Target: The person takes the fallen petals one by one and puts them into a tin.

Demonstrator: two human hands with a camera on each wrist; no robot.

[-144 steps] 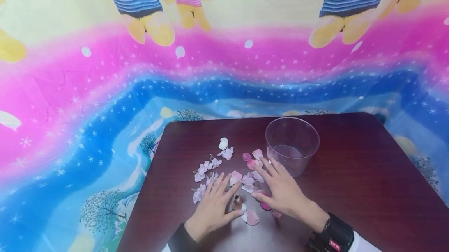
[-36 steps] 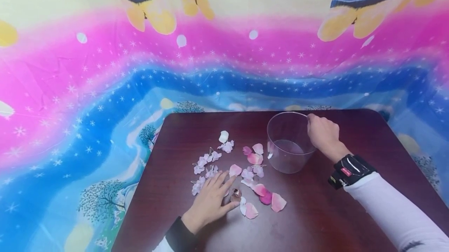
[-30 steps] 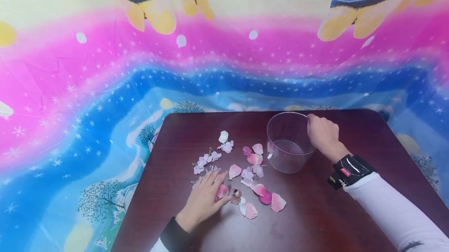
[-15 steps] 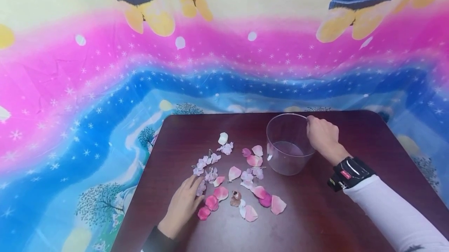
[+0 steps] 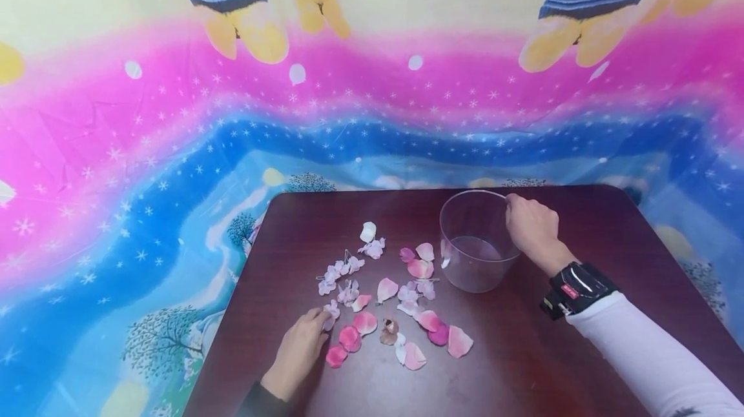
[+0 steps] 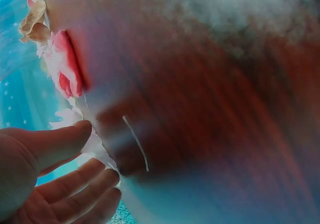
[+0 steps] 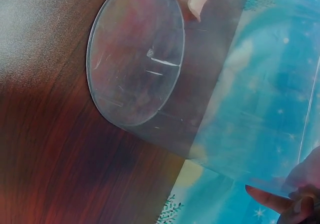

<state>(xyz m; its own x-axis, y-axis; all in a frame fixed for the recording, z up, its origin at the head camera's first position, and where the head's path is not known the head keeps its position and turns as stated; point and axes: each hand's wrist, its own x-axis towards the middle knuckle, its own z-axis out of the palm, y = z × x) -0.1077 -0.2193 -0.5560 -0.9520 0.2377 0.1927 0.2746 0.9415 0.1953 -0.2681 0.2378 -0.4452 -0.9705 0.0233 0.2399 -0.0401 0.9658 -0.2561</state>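
At the left of the scatter my left hand point(image 5: 298, 350) has its thumb and fingertips on a small pale lilac artificial flower point(image 5: 331, 314). In the left wrist view the flower point(image 6: 95, 145) shows between thumb and fingers, and a thin white stem point(image 6: 136, 144) juts past them over the table. My right hand point(image 5: 533, 226) grips the rim of a clear plastic tub point(image 5: 476, 275) at its right side; the tub stands upright. In the right wrist view the tub's base point(image 7: 135, 59) is seen through its wall, with nothing inside, and fingertips point(image 7: 270, 199) curl at the rim.
Red-pink petals point(image 5: 350, 338) lie just right of my left hand. More lilac flowers point(image 5: 340, 273), a white petal point(image 5: 368, 232), a brown curled piece point(image 5: 389, 332) and pink petals point(image 5: 459, 341) spread over the dark wooden table point(image 5: 610, 262). A printed cloth point(image 5: 372, 101) hangs behind.
My right hand went from over the petals to the tub's rim and has stayed there. My left hand moved left off the petals, uncovering red-pink ones, and came to the lilac flower.
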